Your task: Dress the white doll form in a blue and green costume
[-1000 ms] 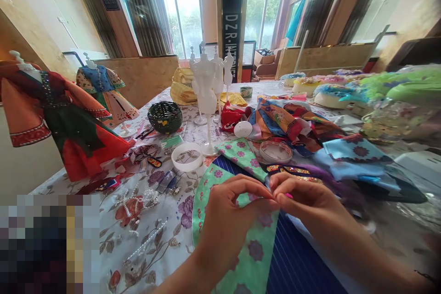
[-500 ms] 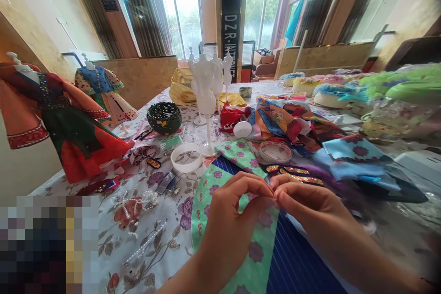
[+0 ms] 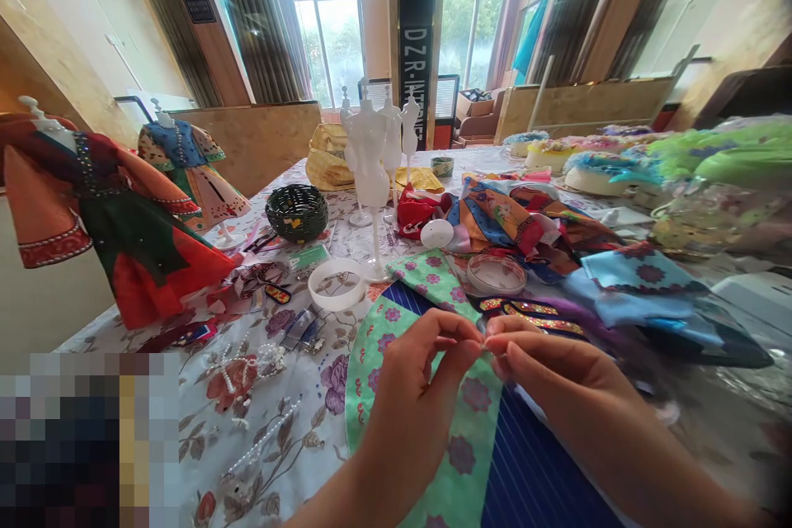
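My left hand (image 3: 426, 384) and my right hand (image 3: 560, 371) meet fingertip to fingertip in the lower middle of the view. Both are closed in a pinch, and whatever sits between the fingertips is too small to name. Beneath them lies a green fabric piece (image 3: 461, 455) printed with purple flowers. It joins dark blue striped fabric (image 3: 525, 462), partly covered by my right hand and forearm. Just beyond the fingers are navy trims with gold glitter (image 3: 532, 313). A white plastic ring (image 3: 337, 303) and a roll of tape (image 3: 497, 285) lie farther back.
White mini mannequins (image 3: 370, 153) stand mid-table beside a dark woven basket (image 3: 297, 223). Dressed mannequins, one in a red and green gown (image 3: 133, 247), stand left. Pearl strands (image 3: 263, 437) lie on the floral tablecloth. Blue fabric pieces (image 3: 643, 285) and colourful scraps (image 3: 513, 219) lie right.
My fingertips have shifted slightly left and opened up a little, still pinched close together. The fabrics and the other things on the table stay in place.
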`<action>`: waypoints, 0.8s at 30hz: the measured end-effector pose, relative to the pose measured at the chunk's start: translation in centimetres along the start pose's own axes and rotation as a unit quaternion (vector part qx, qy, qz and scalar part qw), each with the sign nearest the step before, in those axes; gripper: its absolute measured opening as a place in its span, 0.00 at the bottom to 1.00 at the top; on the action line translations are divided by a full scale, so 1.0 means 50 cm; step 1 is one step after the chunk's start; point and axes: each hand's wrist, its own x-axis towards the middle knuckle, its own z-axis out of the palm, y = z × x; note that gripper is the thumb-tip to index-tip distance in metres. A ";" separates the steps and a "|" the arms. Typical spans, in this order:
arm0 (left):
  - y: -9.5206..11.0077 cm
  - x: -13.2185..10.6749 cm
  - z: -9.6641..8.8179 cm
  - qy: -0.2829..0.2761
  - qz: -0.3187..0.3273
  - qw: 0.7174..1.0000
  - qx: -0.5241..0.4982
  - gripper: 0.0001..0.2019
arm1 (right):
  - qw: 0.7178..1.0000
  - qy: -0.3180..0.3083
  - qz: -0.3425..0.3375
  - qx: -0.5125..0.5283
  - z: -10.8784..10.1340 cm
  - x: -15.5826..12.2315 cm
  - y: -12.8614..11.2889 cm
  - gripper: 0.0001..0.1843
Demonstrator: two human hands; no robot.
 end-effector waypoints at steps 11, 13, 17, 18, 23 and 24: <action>-0.003 0.006 -0.004 -0.020 -0.037 0.996 -0.084 0.07 | 0.979 0.038 -0.149 -0.134 0.009 -0.008 -0.017 0.11; -0.004 0.005 -0.004 -0.022 -0.037 0.995 -0.092 0.07 | 0.975 0.051 -0.153 -0.152 0.009 -0.006 -0.016 0.11; -0.004 0.005 -0.002 -0.015 -0.054 0.995 -0.079 0.07 | 0.977 0.056 -0.147 -0.146 0.010 -0.002 -0.013 0.09; -0.003 0.005 -0.001 -0.017 -0.059 0.996 -0.072 0.07 | 0.976 0.062 -0.150 -0.143 0.010 -0.002 -0.013 0.08; 0.001 0.004 0.004 -0.040 -0.053 0.998 -0.013 0.07 | 0.966 0.092 -0.176 -0.164 0.008 0.001 -0.008 0.02; 0.001 0.002 0.004 -0.040 -0.045 0.998 0.005 0.07 | 0.964 0.099 -0.177 -0.174 0.007 0.002 -0.007 0.01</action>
